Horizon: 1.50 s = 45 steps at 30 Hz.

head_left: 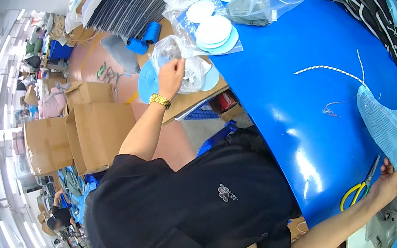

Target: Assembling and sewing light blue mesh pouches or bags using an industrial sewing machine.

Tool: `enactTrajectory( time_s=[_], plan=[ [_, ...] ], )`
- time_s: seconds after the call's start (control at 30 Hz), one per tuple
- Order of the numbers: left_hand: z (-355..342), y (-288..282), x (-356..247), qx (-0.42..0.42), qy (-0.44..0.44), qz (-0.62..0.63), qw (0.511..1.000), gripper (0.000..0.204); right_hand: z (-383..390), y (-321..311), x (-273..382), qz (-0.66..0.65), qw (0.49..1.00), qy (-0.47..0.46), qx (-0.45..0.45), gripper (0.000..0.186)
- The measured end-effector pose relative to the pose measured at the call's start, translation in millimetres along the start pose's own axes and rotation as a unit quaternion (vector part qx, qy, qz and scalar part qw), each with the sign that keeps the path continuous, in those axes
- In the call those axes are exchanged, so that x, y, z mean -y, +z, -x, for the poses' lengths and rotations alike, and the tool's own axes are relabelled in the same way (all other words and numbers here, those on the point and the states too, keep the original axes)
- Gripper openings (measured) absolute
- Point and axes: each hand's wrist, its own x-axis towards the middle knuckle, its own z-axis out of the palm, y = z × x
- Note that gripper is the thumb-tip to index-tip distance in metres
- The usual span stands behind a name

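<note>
Head: curled right fingers (386, 168) on mesh (386, 124)

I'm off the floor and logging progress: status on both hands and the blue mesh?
Left hand fisted at clear bag, grip contents hidden. Right hand holding mesh by its lower end. Scissors close beside right wrist.

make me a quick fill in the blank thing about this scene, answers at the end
1. The hand nearest the mesh is the person's ____ one.
2. The gold band is on the person's ____ wrist.
3. The scissors lie on a tabletop whose colour is ____.
4. Beyond the left hand are blue spools, ____ in number.

Missing words: right; left; blue; two
</note>
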Motion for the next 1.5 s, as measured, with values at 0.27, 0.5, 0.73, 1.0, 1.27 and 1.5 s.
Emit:
enactTrajectory(
  time_s=[0.27, 0.5, 0.73, 1.0, 1.27, 1.5],
  plan=[
    [4.8, 31.6, 47.9, 0.095, -0.023, -0.146, 0.984, 0.023, -2.2, -4.0, -2.1, -0.009, 1.0, 0.012, 0.018, 0.032],
    [5.7, 45.9, 46.7, 0.106, -0.055, -0.158, 0.98, 0.026, 3.1, 7.4, 5.2, -0.017, 1.0, -0.014, 0.004, 0.03],
    [4.7, 41.2, 52.3, 0.041, -0.064, -0.098, 0.992, 0.028, 4.4, 8.1, 6.1, -0.013, 1.0, 0.005, 0.01, 0.031],
    [2.9, -22.7, -7.3, 0.054, -0.133, 0.247, 0.958, 0.014, 15.1, 18.9, 14.7, -0.016, 1.0, -0.013, -0.016, 0.03],
    [5.9, -25.7, -160.8, 0.263, -0.082, 0.569, 0.775, 0.016, 100.1, 46.2, 57.8, -0.035, 0.977, -0.156, -0.143, 0.017],
    [55.8, 35.0, -278.3, 0.408, 0.026, 0.568, 0.714, 0.016, 165.8, 115.9, 39.1, -0.035, 0.982, 0.044, 0.179, 0.034]
  ],
)
